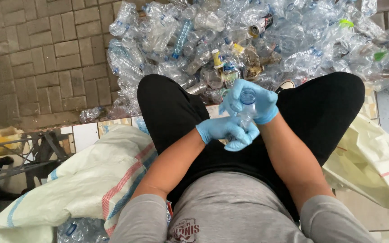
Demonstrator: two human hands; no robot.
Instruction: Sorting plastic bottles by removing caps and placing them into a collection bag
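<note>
Clear plastic bottle [247, 110] sits between the two gloved hands, held over the person's lap between the black-clad knees. The right hand [248, 101] wraps round its upper part near the open mouth, fingers curled shut on it; the left hand [227, 131] closes on the lower part from below and to the left. Both grips are clamped on the bottle, so its middle is the only stretch showing between the blue gloves.

Its long axis runs roughly up the picture, leaning a little, with the round open neck pointing away from the body toward the heap ahead. No cap shows on the mouth, so I judge the cap is already off; whether a label is on it I cannot tell, as the gloves hide most of the wall.

Beyond the grip, on the brick paving, lies a large pile of clear bottles [248, 40], which suggests much sorting is left. To the left of the grip, beside the knee, lies a white woven sack [91, 180] with red and blue stripes; to the right, a pale yellowish sack [370, 162].
</note>
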